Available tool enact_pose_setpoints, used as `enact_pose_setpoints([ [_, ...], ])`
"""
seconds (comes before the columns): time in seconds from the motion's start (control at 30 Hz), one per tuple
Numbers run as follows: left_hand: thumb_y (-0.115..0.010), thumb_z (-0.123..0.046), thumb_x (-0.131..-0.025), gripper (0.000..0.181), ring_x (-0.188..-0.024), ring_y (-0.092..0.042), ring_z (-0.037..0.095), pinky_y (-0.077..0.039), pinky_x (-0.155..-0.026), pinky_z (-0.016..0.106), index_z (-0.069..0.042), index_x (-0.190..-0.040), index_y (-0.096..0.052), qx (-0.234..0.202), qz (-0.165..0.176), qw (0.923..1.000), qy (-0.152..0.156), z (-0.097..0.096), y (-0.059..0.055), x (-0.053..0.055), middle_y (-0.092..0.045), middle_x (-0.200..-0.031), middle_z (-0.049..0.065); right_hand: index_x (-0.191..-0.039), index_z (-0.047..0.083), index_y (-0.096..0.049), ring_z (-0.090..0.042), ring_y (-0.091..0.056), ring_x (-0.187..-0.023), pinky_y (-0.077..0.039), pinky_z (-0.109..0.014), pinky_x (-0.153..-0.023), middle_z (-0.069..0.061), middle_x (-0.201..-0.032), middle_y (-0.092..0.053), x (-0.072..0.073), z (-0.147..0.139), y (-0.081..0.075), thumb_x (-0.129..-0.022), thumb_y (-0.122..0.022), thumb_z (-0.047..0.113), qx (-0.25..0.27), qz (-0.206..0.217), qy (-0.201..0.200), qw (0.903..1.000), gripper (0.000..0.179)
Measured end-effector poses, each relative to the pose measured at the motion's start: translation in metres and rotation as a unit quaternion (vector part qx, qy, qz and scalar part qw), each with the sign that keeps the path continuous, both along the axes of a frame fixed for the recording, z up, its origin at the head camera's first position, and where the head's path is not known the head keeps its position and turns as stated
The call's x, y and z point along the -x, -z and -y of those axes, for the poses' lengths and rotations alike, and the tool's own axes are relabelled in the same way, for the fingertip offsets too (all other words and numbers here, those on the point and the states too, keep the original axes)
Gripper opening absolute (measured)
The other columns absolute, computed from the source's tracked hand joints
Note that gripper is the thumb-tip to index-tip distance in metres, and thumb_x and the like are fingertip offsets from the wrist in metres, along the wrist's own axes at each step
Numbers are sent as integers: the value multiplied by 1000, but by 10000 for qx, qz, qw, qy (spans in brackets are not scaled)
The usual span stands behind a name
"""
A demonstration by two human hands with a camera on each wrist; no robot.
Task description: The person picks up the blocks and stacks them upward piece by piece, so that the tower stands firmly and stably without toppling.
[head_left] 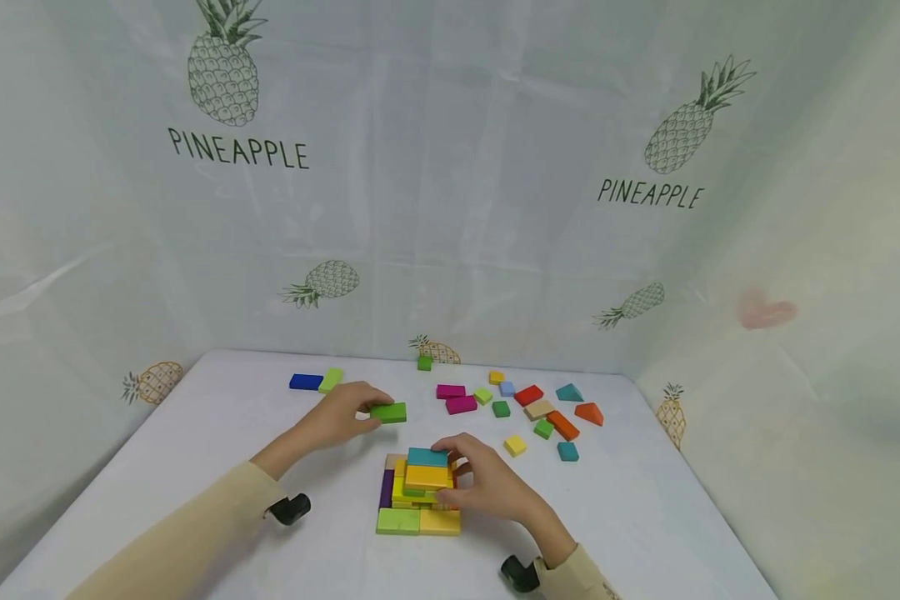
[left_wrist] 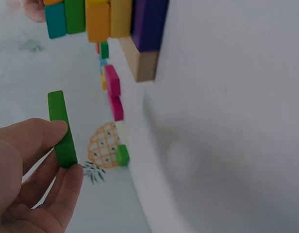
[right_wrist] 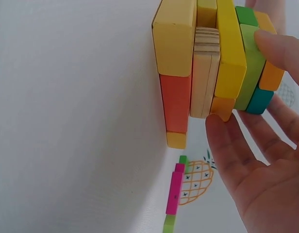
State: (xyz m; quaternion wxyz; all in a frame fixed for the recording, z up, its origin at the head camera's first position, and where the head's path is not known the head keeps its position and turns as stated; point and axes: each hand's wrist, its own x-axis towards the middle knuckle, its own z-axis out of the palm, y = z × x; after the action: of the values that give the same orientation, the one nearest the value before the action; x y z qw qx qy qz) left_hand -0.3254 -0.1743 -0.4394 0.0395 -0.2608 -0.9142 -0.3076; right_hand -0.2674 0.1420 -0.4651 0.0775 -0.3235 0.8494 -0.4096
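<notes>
My left hand pinches a green rectangular block between thumb and fingers, raised above the table. In the left wrist view that green block stands on edge in the grip, apart from the tower. A stepped tower of coloured blocks rises at the table's front middle, topped by a teal block behind an orange one. Around the tower's right side curls my right hand. In the right wrist view its thumb presses near the light green block, while its fingers touch the tower's lower layers and far side.
Loose blocks lie at the back right, among them magenta blocks, a red-orange block and a teal triangle. Behind my left hand are a dark blue block and a light green block. A pineapple-print curtain surrounds the table.
</notes>
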Motion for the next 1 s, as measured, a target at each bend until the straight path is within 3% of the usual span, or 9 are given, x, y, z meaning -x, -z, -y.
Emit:
enact_pose_setpoints([
  [0.3,-80,-14,-97,35,-104,-65,8,-60,-98,34,-21,-131,-74,-71,-203,9984,526,-12,-8,-24,-72,-120,-10,-150,21,-52,-20,-61,-123,-57,-43,-106,1,-142,-59,-3,2,-5,-91,-86,29,67,-68,19,10000,68],
  [0.5,-80,-18,-97,34,-105,-66,7,-60,-97,32,-21,-130,-74,-254,14,9958,875,-23,-8,-36,-72,-119,-12,-153,17,-49,-22,-63,-121,-58,-39,-104,-6,-145,-60,-3,2,-7,-91,-87,30,295,-262,166,9991,73],
  [0.63,-79,-20,-98,34,-106,-66,6,-61,-97,32,-23,-131,-74,-327,175,9947,957,-31,-4,-37,-71,-118,-14,-150,19,-51,-19,-64,-119,-58,-36,-103,1,-142,-60,-3,0,-5,-91,-87,29,366,-281,163,9988,70],
  [0.87,-78,-16,-98,32,-106,-66,6,-62,-96,44,-23,-129,-75,-409,343,9915,1190,-37,-2,-37,-71,-115,-16,-149,23,-52,-23,-65,-120,-58,-39,-104,3,-142,-60,-1,-1,-2,-91,-87,28,422,-300,65,9986,67],
  [1.0,-79,-19,-98,33,-106,-67,8,-62,-96,40,-21,-130,-75,-446,337,9903,1270,-40,0,-37,-71,-116,-14,-147,20,-54,-22,-66,-119,-59,-37,-103,4,-139,-60,1,-2,-2,-92,-87,28,396,-386,25,9985,65],
])
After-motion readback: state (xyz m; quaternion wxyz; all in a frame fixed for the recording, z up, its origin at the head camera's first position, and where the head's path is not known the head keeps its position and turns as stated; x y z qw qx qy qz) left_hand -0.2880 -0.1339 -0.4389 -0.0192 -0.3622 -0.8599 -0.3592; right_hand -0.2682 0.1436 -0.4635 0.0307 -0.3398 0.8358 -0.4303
